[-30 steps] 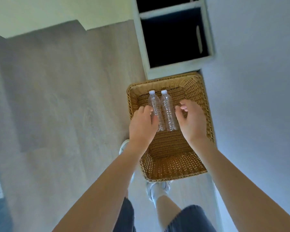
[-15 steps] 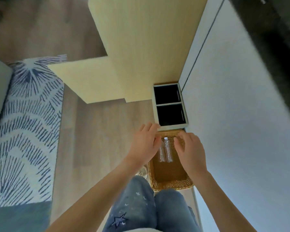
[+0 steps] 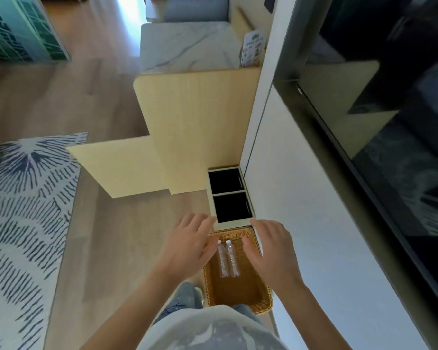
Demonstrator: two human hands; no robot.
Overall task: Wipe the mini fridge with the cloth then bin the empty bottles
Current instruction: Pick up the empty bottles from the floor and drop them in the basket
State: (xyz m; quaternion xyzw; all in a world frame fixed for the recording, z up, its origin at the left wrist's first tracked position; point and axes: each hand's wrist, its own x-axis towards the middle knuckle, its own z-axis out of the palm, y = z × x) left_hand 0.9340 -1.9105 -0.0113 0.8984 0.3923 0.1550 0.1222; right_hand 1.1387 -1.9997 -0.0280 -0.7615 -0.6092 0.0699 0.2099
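Note:
Two clear empty bottles (image 3: 227, 258) with white caps lie side by side in a woven wicker basket (image 3: 261, 296) on the floor below me. My left hand (image 3: 187, 246) hovers over the basket's left rim, fingers spread, holding nothing. My right hand (image 3: 271, 246) hovers over the right rim, also spread and holding nothing. Both hands are well above the bottles. No cloth or mini fridge is in view.
A white two-compartment bin (image 3: 229, 198) with dark openings stands just beyond the basket against the white wall (image 3: 301, 223). A pale wood desk (image 3: 187, 132) juts out beyond it. A blue patterned rug (image 3: 23, 210) covers the floor at left. A dark glass panel (image 3: 390, 122) is at right.
The view has pulled up and back, as if I straightened up. Both hands have let go of the bottles, which now lie in the basket, and the fingers have spread apart.

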